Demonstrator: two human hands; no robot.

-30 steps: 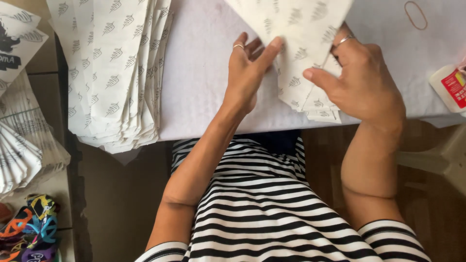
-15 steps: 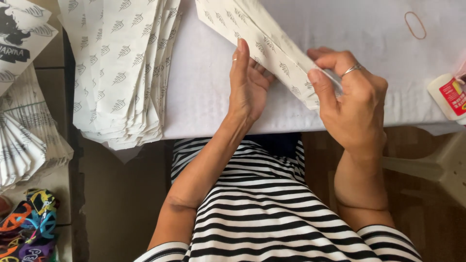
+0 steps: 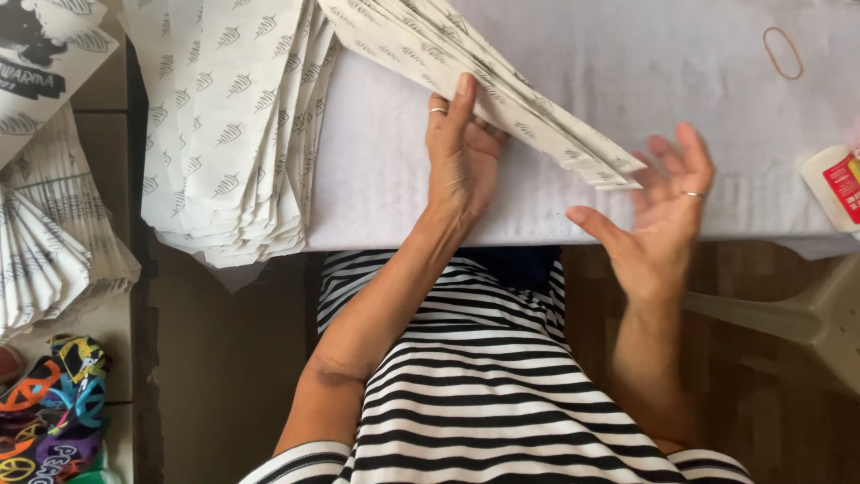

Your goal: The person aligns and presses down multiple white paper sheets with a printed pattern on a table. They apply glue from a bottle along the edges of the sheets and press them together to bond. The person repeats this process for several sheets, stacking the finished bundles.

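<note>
The bundle point(image 3: 484, 85) of white printed paper sleeves slants across the surface point(image 3: 627, 54), lifted at its near end, running from the top middle down toward the right. My left hand point(image 3: 461, 161) holds it from beneath, fingers straight up along its underside, index finger pressed on its lower edge, a ring on one finger. My right hand point(image 3: 658, 211) is spread wide, palm turned toward the bundle's end; its fingertips lie just beside that end, blurred, and I cannot tell whether they touch it. It grips nothing. The surface is covered in white cloth and I sit close against its near edge in a black-and-white striped top point(image 3: 502, 394). To the left, a big stack point(image 3: 233, 125) of the same sleeves lies fanned over the surface's corner, well apart from the bundle. A rubber band point(image 3: 782, 52) lies at the far right, and a white bottle point(image 3: 838, 188) with a red label sits at the right edge. Farther left, off the surface, more printed paper point(image 3: 49, 224) is piled, with a colourful bag point(image 3: 49, 403) below it.
</note>
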